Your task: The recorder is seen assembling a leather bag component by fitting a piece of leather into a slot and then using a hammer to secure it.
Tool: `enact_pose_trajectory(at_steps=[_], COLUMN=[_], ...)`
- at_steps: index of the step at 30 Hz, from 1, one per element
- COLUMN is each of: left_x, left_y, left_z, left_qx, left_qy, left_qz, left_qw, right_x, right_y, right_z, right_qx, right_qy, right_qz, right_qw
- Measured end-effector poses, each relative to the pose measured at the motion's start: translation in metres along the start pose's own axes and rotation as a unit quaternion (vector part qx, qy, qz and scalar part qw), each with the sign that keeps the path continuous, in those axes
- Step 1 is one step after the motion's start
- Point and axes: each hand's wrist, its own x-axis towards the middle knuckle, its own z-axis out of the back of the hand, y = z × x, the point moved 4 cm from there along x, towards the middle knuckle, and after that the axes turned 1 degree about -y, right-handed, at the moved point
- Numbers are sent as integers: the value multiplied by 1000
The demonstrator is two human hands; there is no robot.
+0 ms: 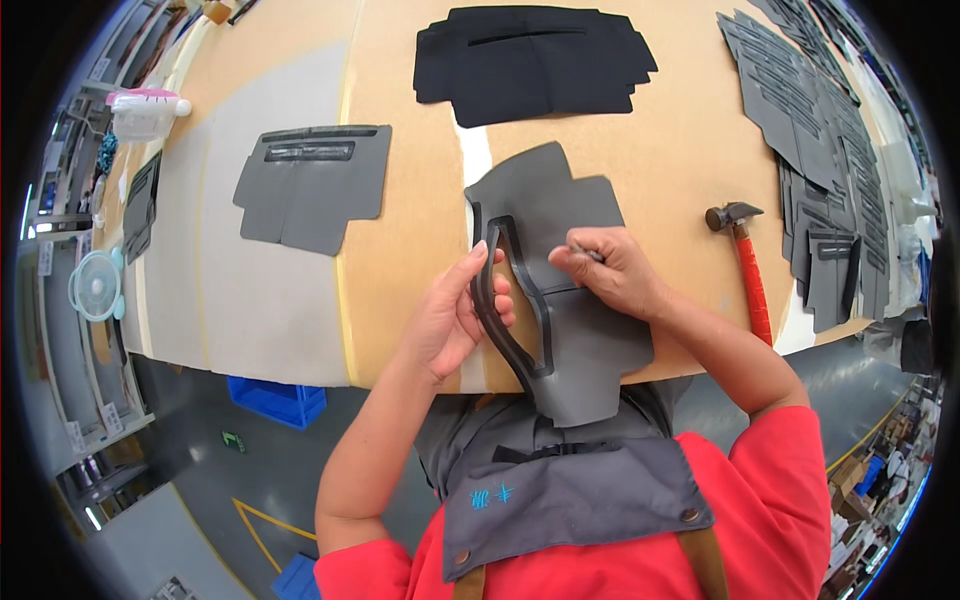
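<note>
A grey cut panel [592, 345] with stepped edges lies partly on the table, its near end hanging over the front edge toward my lap. Black strips frame a long slot along its left side. My left hand [458, 315] grips the strip between thumb and fingers, some fingertips showing through the slot, and this edge bows up off the table. Over the panel's middle, my right hand [615, 272] is closed around a slim grey tool [588, 253]; most of it is hidden by the fingers, so its kind is unclear.
A hammer [742, 262] with a red handle lies right of the panel. Another grey panel [315, 200] lies left, a black one [535, 65] at the back. Stacked grey pieces [800, 110] line the right side. A small light-blue fan [97, 285] stands at the left edge.
</note>
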Motion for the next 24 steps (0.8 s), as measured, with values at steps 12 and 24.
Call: enact_pose_trajectory(at_steps=[12, 24], left_x=[-4, -23], left_y=[15, 30], left_z=[2, -4], left_qx=[69, 107], left_qy=[-26, -106], left_qz=[0, -137], left_qw=[997, 979], right_x=[32, -45], right_y=[-1, 30], right_z=[26, -14], right_qx=[-92, -9], right_qy=[98, 13], right_qz=[9, -53], right_qw=[991, 998])
